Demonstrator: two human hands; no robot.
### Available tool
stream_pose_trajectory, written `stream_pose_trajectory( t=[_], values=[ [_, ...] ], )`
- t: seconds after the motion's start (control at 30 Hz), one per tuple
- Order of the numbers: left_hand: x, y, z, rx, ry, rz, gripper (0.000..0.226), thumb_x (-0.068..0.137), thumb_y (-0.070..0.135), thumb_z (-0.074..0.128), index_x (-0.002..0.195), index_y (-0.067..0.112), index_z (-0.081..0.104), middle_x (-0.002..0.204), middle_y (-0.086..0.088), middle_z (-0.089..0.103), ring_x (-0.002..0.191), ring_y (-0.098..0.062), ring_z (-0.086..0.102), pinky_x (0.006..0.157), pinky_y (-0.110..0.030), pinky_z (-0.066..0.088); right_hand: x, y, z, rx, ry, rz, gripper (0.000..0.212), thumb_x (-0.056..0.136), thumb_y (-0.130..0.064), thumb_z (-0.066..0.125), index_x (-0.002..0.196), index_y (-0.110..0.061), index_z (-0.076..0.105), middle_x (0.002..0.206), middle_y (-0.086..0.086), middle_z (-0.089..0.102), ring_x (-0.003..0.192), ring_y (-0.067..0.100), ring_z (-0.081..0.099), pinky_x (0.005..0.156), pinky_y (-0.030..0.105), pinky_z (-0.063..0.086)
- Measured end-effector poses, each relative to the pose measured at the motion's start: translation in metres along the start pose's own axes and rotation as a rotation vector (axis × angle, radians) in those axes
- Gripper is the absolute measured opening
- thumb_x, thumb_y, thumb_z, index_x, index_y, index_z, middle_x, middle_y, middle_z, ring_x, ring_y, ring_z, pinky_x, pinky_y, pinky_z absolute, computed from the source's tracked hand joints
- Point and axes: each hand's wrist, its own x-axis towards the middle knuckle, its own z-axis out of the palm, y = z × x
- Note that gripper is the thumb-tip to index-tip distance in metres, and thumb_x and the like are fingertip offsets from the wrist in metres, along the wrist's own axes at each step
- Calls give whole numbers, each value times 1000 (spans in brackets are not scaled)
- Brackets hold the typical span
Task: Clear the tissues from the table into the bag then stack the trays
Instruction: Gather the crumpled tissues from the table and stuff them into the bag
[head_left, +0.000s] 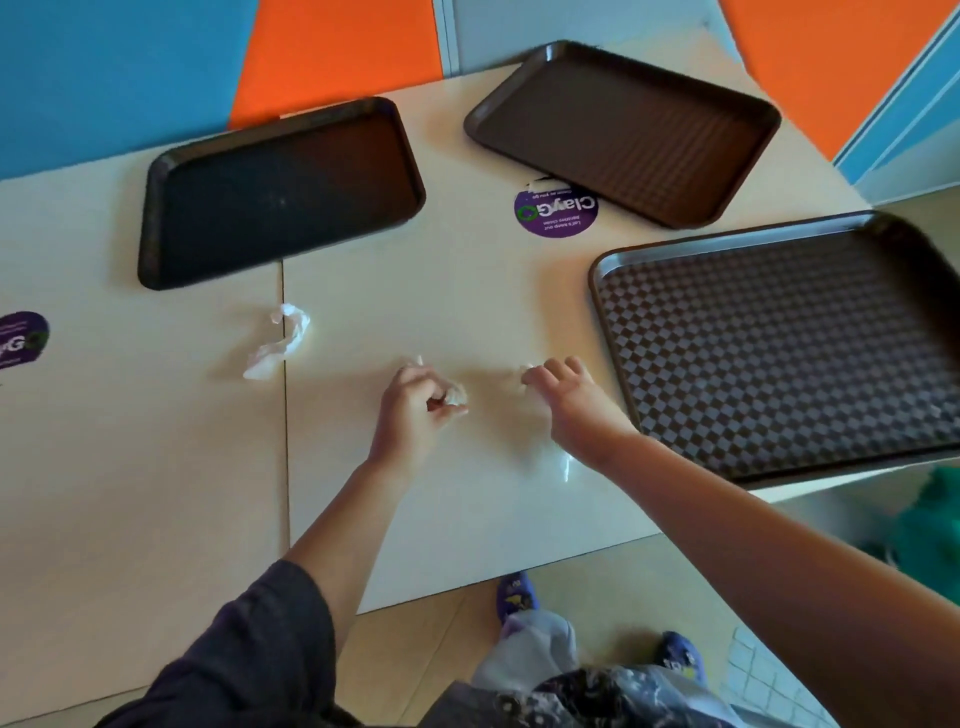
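Left hand (415, 410) curled round crumpled tissue (456, 395) mid-table; right hand (569, 397) reaches second tissue (527, 370), grip unclear. Third tissue (283, 340) lies loose toward table's left. Three trays (280, 192) unstacked. Tissue-gathering step; next likely needs bag, unseen.

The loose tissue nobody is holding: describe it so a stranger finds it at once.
Start at the black tray at the table's far left. Just in front of its near edge, on the seam between tabletops, lies the crumpled white tissue. Unlike the others, no hand touches it.
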Motion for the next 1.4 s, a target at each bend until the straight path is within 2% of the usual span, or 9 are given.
stream_pose_trajectory(
  t=[0.13, 0.27, 0.37, 0.53, 0.67, 0.9, 1.1, 1.3, 1.4],
  values=[
    [-6, 37, 16, -15, -37, 71, 25, 69, -6, 75, 59, 6, 55, 65, 4, 59, 68, -18, 62, 75, -27, 55, -30, 21, -20, 84, 37, 119, 33, 86, 4, 44, 117, -2, 55, 111, 14, 44, 106, 28, 40, 91, 39, 45],
    [-15, 84, 42, 9, -69, 7, 18, 75, 12, 76, 71, 3, 61, 70, 5, 62, 63, -13, 57, 57, -12, 40, -68, 48, -46, 38, 104, 165, 43, 88, -43, 46, 98, -2, 53, 105, 12, 40, 95, 20, 32, 88, 31, 36],
    [-21, 129, 65, -32, -133, 47, 11, 80, 8, 71, 79, 5, 61, 71, 4, 48, 61, -7, 47, 48, -5, 37, -99, 69, -64, -6, 162, 185, 43, 74, -33, 38, 100, -2, 53, 104, 15, 45, 90, 25, 36, 80, 39, 41],
    [-29, 204, 119, -54, -192, 286, 14, 83, 3, 66, 97, -1, 69, 98, -12, 62, 89, -18, 58, 73, 1, 40, -154, 117, -86, 55, 263, 316, 46, 72, 2, 44, 117, -3, 50, 124, 18, 39, 110, 33, 36, 92, 38, 41],
    [-42, 254, 173, -57, -330, 428, 24, 90, 4, 56, 113, 0, 63, 122, -12, 60, 113, -17, 56, 98, -23, 43, -204, 163, -98, 97, 320, 425, 53, 78, 14, 49, 124, -11, 50, 137, 12, 26, 123, 27, 27, 96, 24, 35],
    [-72, 326, 269, 52, -506, 606, 18, 80, -13, 56, 87, -2, 68, 95, -17, 60, 88, -26, 60, 78, -31, 51, -312, 241, -110, 103, 343, 581, 33, 83, 4, 56, 113, -9, 61, 112, 19, 47, 100, 35, 45, 82, 42, 46],
    [-111, 368, 346, 33, -704, 533, 15, 87, 5, 57, 94, 2, 70, 106, -12, 56, 94, -18, 55, 89, -21, 43, -385, 291, -90, -22, 396, 754, 31, 71, 5, 52, 96, -7, 65, 83, 15, 62, 81, 36, 54, 66, 41, 50],
    [-141, 388, 403, 25, -859, 532, 28, 86, -5, 56, 113, -1, 64, 108, -16, 57, 97, -17, 52, 81, -4, 33, -428, 318, -64, 113, 360, 1003, 11, 78, 6, 47, 75, -4, 45, 97, 18, 40, 82, 32, 42, 57, 38, 35],
    [-144, 389, 424, 143, -794, 589, 21, 84, -1, 59, 103, 0, 67, 100, -17, 61, 90, -27, 57, 76, -24, 41, -442, 323, -48, 152, 248, 1166, 13, 83, 11, 43, 85, 2, 52, 115, 20, 39, 102, 33, 42, 64, 35, 38]
  ],
)
